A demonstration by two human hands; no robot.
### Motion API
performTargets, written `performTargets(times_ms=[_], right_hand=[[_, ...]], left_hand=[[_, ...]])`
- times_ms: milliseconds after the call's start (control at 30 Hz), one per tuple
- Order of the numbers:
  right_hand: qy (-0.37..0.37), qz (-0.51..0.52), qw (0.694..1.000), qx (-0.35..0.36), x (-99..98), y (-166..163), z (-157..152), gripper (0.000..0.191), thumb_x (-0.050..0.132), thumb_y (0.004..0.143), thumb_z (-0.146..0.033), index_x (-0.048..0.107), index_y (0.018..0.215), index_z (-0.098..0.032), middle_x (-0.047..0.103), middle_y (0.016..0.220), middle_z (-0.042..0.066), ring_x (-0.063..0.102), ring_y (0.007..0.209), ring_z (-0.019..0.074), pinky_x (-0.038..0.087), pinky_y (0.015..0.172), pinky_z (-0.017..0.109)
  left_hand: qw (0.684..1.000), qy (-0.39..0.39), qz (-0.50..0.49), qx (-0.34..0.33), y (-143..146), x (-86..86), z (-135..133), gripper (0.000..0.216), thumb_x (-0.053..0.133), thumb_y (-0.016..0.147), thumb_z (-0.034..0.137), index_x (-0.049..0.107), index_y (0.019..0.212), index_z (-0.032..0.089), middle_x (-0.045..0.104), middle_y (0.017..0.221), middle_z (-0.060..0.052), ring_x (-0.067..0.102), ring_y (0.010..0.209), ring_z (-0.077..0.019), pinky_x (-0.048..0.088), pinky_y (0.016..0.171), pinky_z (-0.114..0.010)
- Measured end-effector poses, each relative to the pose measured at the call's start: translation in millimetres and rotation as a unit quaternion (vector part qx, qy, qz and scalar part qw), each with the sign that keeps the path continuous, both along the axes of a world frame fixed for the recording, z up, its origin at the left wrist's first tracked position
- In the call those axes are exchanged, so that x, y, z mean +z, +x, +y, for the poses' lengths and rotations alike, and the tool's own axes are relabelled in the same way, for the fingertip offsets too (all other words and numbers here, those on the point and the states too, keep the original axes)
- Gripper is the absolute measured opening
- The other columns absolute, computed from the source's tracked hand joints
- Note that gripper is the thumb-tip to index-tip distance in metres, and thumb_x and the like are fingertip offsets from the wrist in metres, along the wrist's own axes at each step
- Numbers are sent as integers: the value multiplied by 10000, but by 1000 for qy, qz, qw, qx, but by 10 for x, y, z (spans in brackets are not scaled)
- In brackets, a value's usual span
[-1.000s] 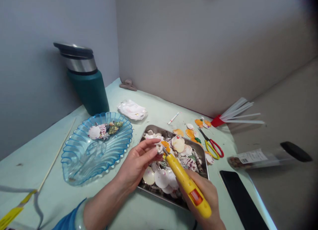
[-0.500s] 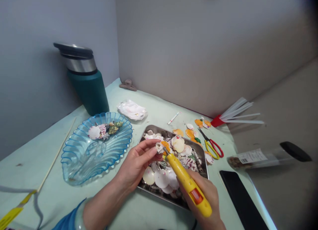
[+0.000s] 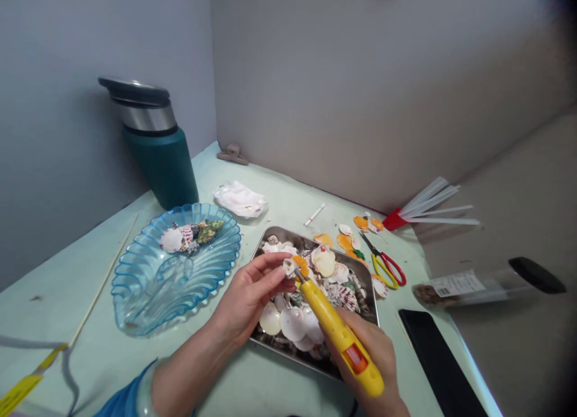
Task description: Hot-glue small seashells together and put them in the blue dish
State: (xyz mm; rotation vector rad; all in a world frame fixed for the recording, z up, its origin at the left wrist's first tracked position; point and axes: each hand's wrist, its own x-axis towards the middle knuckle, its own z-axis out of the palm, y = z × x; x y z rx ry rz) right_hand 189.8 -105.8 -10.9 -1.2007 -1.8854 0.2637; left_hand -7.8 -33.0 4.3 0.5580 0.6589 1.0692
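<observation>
My left hand [image 3: 252, 288] pinches a small whitish shell [image 3: 290, 268] between thumb and fingers, above the metal tray. In my right hand [image 3: 369, 351] is a yellow pen-shaped power tool [image 3: 331, 318] with a red switch and a thin metal tip. That tip meets the shell or sits right beside it; I cannot tell whether they touch. Below both hands, the metal tray [image 3: 377, 313] holds many shells: white scallop shells [image 3: 293, 324], a pale yellow one [image 3: 323, 259] and striped ones. An orange shell [image 3: 300, 264] shows just behind the tip.
To the left are a blue shell-shaped dish [image 3: 148, 285] with a few shells and a green tumbler [image 3: 157, 158]. A white packet [image 3: 240, 199] lies behind. On the right are scissors [image 3: 383, 267], loose shells, glue sticks in a red holder [image 3: 393, 219], a clear bottle [image 3: 469, 286] and a black phone [image 3: 437, 363].
The yellow tool has shifted very slightly to the left at its tip, against the held shell. Otherwise hands and objects stay where they were.
</observation>
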Motion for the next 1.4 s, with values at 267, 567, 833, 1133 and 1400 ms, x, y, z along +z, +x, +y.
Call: performTargets(times_ms=[267,567,833,1133,1400], right_hand=[[-7,5,1000,-2,5,-5,-2,139,599,891,-282,633,1009,-216,725,727,18,686,577,174,524,543,246],[-14,-5,999,29,-4,22,-5,156,612,878,-290,647,1001,-201,731,760,42,698,594,191,530,541,261],[9,5,1000,-19,-4,-4,1,150,603,875,-243,648,1014,-206,744,752,31,710,608,188,541,542,247],[-4,0,1000,-4,20,-11,4,138,617,873,-283,662,975,-203,737,723,27,702,576,181,533,524,239],[-16,-5,1000,15,15,8,10,148,607,881,-289,655,992,-205,730,742,28,690,573,173,536,538,247]], left_hand=[[1000,-4,6,2,0,1,4,233,752,747,237,729,969,171,697,1009,-67,638,851,-152,539,787,-268],[1000,-6,13,1,-1,19,-9,240,758,740,241,731,969,173,704,980,-72,632,861,-153,522,776,-251],[1000,-9,9,6,0,29,-5,227,760,737,238,734,954,179,696,1002,-65,632,853,-153,529,788,-275],[1000,-8,6,7,4,18,8,236,766,729,241,735,953,172,703,1000,-70,636,855,-158,527,790,-275],[1000,-9,9,12,-8,34,-7,241,772,718,245,740,944,172,708,983,-75,640,844,-165,525,781,-279]])
